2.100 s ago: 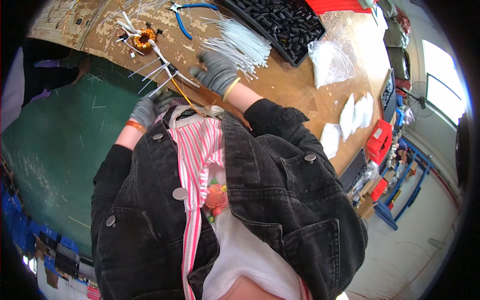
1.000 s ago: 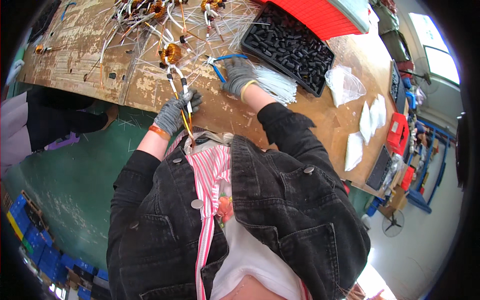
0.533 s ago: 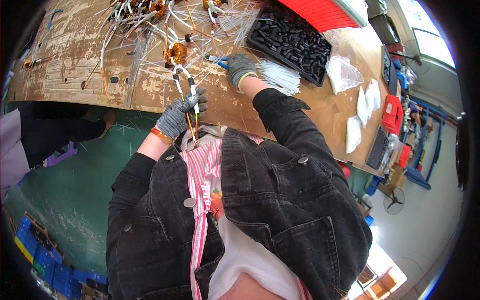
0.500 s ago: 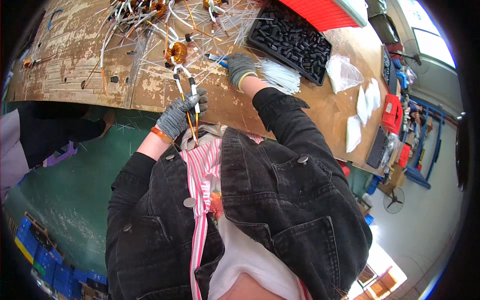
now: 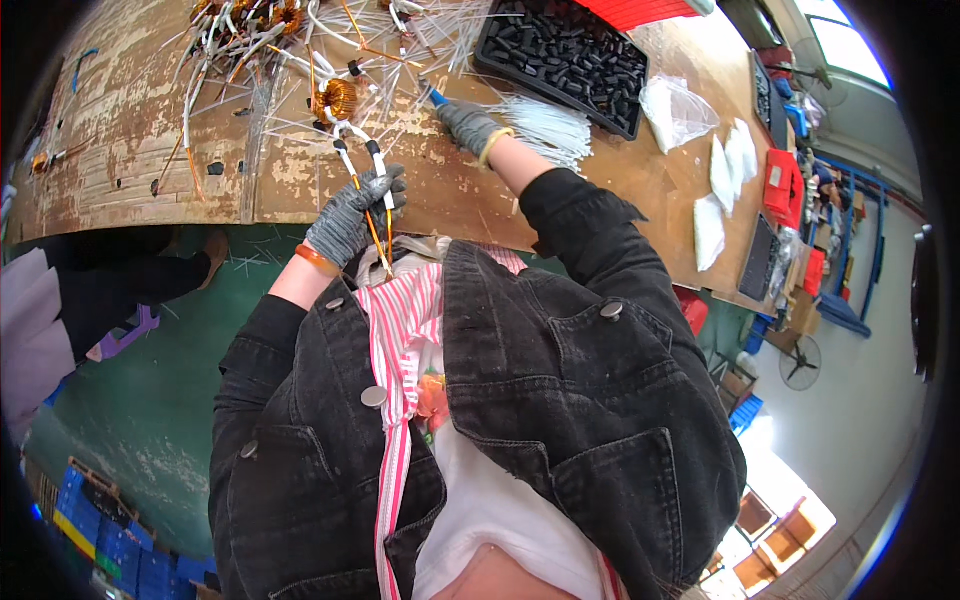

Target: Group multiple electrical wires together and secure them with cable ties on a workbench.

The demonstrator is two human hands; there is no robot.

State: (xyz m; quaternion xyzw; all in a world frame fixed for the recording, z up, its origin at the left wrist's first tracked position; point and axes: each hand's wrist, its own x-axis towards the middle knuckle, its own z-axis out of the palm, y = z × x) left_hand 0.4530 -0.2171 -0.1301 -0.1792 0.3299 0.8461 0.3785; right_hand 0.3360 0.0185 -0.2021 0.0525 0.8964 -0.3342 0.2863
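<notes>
My left hand (image 5: 352,218), in a grey glove, is closed around the white-sleeved leads of a copper-wound ring coil (image 5: 336,101). The coil lies on the table just beyond that hand. Its bare orange wire ends run down past my fingers toward my jacket, and black bands sit on the sleeves. My gloved right hand (image 5: 468,124) is closed on blue-handled pliers (image 5: 435,96), whose metal jaws point away from me; most of the handles are hidden in the palm. White cable ties (image 5: 548,130) lie in a bundle beside my right hand.
A black tray (image 5: 560,72) of small black parts stands beyond the ties, near a red bin (image 5: 640,8). More coils (image 5: 285,18) and loose ties lie at the far left. Plastic bags (image 5: 680,112) are at right. Another person's legs (image 5: 130,280) are left of the table.
The view has shifted slightly. The pliers in my right hand have swung so their jaws point more away from me. My left hand keeps its hold on the coil's leads.
</notes>
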